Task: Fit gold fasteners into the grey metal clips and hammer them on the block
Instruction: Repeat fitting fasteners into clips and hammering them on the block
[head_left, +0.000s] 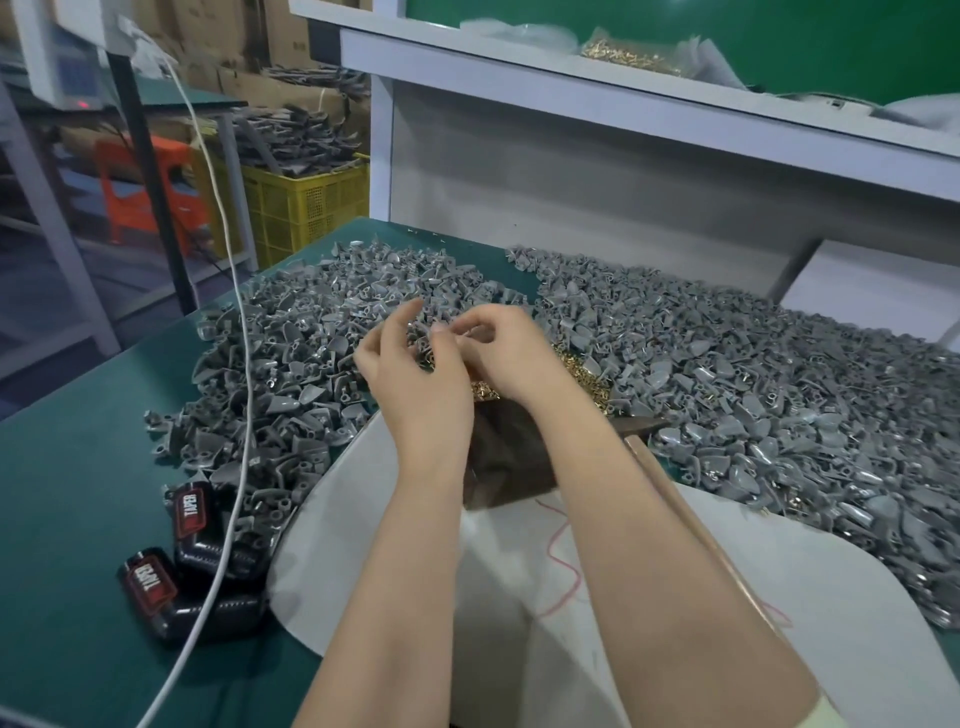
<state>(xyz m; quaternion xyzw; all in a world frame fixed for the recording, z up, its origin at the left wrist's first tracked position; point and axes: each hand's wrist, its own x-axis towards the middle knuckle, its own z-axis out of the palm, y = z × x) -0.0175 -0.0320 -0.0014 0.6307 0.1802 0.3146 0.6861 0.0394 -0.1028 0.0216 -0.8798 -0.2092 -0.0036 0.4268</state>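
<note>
Seen from my remote desk: nearest, the dark block (511, 467) waits under the forearms, the hammer (672, 496) lying unheld on the worktop (78, 493). Just beyond, left hand (415, 379) and right hand (511, 353) pinch a small piece (451, 332) between curled fingertips (too blurred to name). Behind them lie loose gold fasteners (584, 374) and heaped grey metal clips (779, 374). I judge most of the work remains.

Legible only as "TAPER", white on a red label, once on the upper black device (189, 506) and again on the lower black device (150, 582), both lying on the green table (62, 493) beside the white cable (228, 519).
</note>
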